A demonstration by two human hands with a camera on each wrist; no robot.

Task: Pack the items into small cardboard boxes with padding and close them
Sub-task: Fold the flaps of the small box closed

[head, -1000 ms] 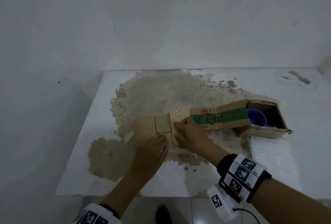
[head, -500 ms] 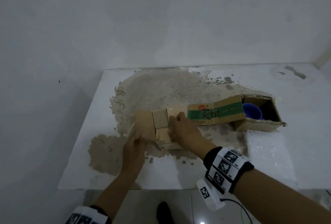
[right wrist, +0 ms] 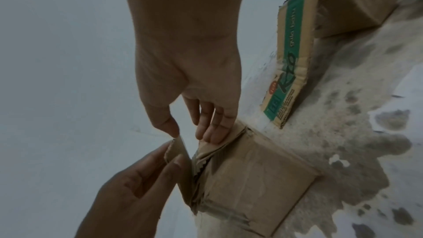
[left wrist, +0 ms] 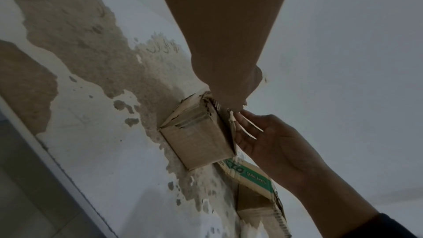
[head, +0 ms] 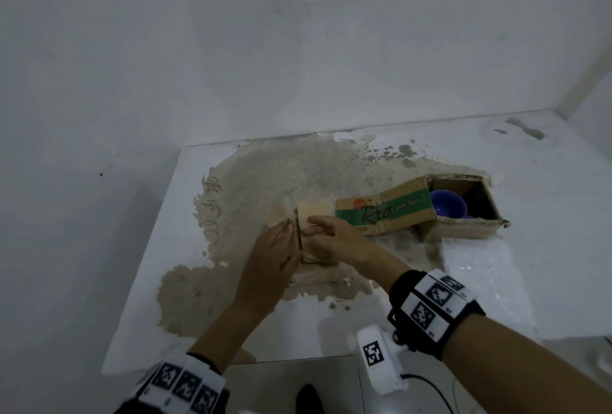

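Note:
A small brown cardboard box (head: 318,254) stands on the stained table near its front. My left hand (head: 276,248) lies with straight fingers against the box's left flap (right wrist: 177,153), which stands upright beside the opening. My right hand (head: 334,236) rests on the box top; its fingers (right wrist: 214,129) press the crumpled inner flaps down, with the thumb apart near the flap's tip. What the box holds is hidden. To the right a second cardboard box (head: 463,226) stands open with a blue item (head: 447,206) inside.
The open box's long flap with green print (head: 385,211) lies towards my right hand. A sheet of bubble wrap (head: 480,271) lies in front of that box. The table's front edge (head: 231,364) is near my wrists; a white wall stands behind.
The left flap lay flat on the table a second ago; my left hand has slid under it and raised it upright against the box. My right hand has stayed on the top.

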